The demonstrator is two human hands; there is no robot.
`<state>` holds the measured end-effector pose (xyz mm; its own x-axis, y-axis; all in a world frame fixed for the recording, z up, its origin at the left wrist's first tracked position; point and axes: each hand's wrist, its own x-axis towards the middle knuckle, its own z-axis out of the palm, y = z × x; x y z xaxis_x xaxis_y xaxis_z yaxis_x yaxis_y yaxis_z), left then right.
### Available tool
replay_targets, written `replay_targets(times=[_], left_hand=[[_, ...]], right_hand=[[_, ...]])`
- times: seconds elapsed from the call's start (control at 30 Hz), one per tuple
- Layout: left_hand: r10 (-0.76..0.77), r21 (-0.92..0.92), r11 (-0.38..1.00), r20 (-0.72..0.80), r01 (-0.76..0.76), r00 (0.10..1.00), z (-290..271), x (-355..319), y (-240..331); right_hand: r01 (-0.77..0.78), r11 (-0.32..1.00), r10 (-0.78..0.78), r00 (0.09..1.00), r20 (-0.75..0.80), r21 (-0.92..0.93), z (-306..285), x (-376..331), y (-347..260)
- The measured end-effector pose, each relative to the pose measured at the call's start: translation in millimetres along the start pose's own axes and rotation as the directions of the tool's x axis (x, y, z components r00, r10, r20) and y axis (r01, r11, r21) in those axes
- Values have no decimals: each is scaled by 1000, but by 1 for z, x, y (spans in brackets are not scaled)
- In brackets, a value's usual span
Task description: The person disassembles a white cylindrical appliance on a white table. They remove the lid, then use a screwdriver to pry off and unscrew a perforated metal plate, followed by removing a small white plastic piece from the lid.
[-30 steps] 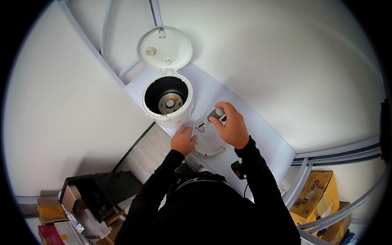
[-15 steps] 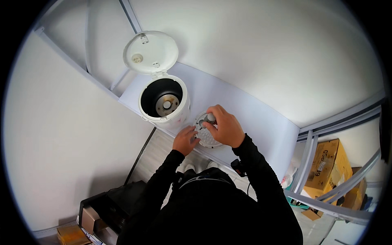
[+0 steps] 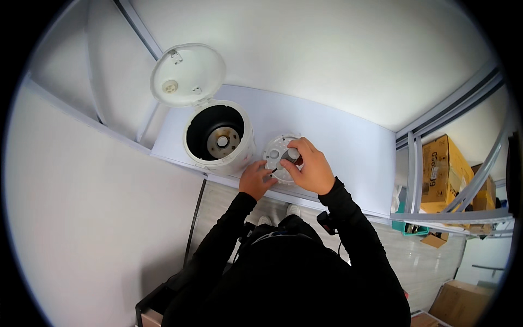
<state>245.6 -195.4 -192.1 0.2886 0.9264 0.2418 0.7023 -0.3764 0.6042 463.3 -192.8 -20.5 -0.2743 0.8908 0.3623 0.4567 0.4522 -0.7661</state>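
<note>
- A round white disc-shaped part lies on the white table, just to the right of the open rice cooker and close to the table's near edge.
- The right hand rests over the right side of the part, fingers curled down onto it; its fingertips pinch a small piece near the part's middle, though what that piece is I cannot tell at this size.
- The left hand sits at the part's near-left rim, fingers bent and gripping its edge.
- The rice cooker stands with its pot cavity empty, a metal heating plate showing at the bottom.
- Its white lid is swung up and back, on the far side.
- To the right, beyond the table, a cardboard box sits behind a metal frame.
</note>
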Motion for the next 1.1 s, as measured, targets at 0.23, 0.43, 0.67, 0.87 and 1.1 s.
replay_targets(times=[0.23,0.43,0.67,0.87,1.1], left_hand=[[40,1,999,13,-40,999,0,5,-7],[35,2,999,53,-35,998,-3,7,-3],[65,42,997,37,-67,997,-5,3,-1],[62,39,997,53,-64,997,-7,3,0],[56,54,997,47,-59,997,-5,2,-3]], right_hand=[[4,998,-8,998,-56,-61,14,-12,-6],[-20,997,15,998,-62,-80,22,-15,-8],[-29,995,23,997,-67,-93,30,-15,-10],[2,992,-11,997,-74,-125,34,-14,-12],[109,967,-108,994,18,-229,32,-11,-18]])
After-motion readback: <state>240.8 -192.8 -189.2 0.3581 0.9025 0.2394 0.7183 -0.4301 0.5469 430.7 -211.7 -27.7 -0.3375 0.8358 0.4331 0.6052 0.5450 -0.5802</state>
